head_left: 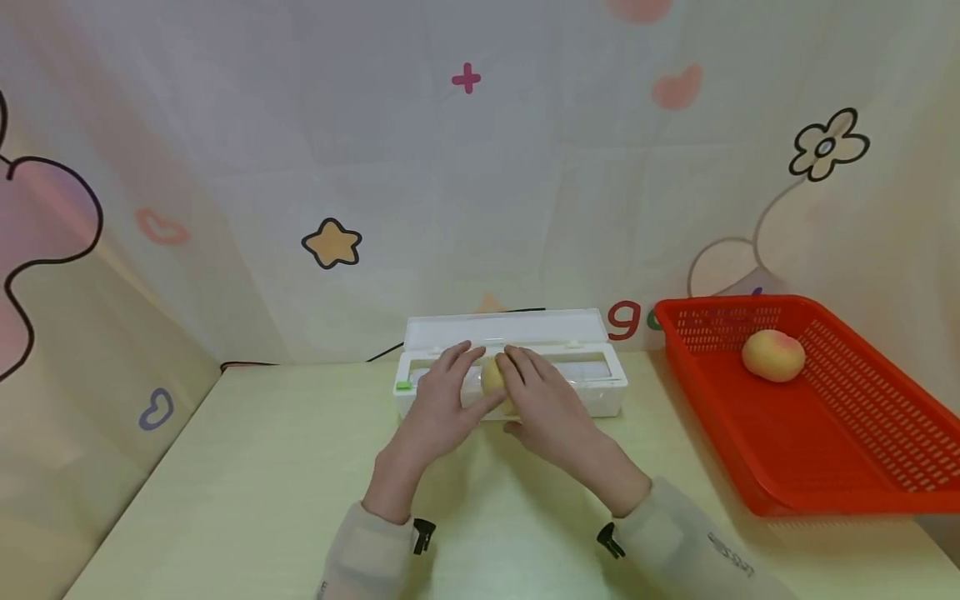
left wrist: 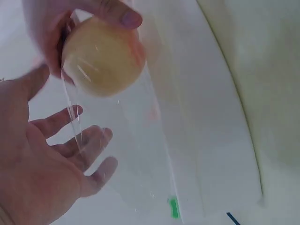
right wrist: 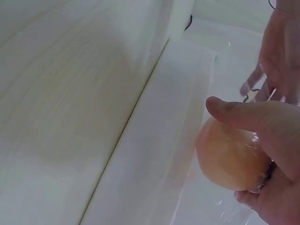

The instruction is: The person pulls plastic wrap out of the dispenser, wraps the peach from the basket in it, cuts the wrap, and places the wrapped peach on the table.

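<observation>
A pale yellow peach (head_left: 492, 378) with a pink blush is at the front of a white cling film dispenser (head_left: 606, 402), whose lid stands raised at the back. My right hand (head_left: 553, 407) holds this peach, its thumb across the fruit in both wrist views. Clear cling film (left wrist: 129, 140) stretches from the peach over the dispenser and clings to part of the fruit. On the peach's other side is my left hand (head_left: 441, 410), fingers spread and loosely bent. Its fingertips overlap the film's edge in the left wrist view, and nothing is gripped in it.
To the right, a red plastic basket (head_left: 712, 425) holds another peach (head_left: 773, 356). A green slider (head_left: 403, 385) sits at the dispenser's left end. Behind the pale table (head_left: 262, 483) hangs a patterned curtain (head_left: 420, 183).
</observation>
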Motion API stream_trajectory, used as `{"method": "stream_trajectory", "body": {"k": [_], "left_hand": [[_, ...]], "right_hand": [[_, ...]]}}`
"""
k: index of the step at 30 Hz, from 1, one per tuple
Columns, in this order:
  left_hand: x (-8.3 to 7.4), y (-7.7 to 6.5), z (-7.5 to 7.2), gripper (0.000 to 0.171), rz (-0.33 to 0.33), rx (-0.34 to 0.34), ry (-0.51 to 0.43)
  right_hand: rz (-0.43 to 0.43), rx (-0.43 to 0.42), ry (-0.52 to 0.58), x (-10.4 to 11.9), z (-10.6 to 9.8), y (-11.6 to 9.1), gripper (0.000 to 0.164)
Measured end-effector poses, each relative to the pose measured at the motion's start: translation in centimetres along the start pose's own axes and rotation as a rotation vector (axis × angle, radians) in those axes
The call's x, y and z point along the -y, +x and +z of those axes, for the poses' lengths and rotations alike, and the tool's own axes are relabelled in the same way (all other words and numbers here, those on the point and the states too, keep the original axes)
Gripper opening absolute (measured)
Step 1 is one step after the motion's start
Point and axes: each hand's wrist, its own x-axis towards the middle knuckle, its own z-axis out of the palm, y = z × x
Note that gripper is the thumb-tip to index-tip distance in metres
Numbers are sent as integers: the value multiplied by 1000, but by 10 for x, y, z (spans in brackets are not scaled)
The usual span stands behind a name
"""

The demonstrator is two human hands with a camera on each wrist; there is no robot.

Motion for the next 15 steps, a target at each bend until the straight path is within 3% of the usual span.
{"method": "stream_trajectory", "body": {"k": [3, 5, 8, 10, 15], "left_hand": [[8, -1, -10, 40, -54, -66, -20], [16, -2, -18, 37, -155, -77, -6], [31, -6, -29, 49, -334, -39, 12], [44, -9, -32, 57, -419, 28, 37], [69, -12, -25, 73, -455, 110, 27]], "right_hand": [[11, 0, -22, -1, 3, 4, 98], [25, 1, -15, -1, 5, 5, 98], [33, -1, -24, -1, 8, 7, 98], [30, -14, -41, -2, 10, 7, 97], [21, -65, -41, -5, 14, 9, 91]]}}
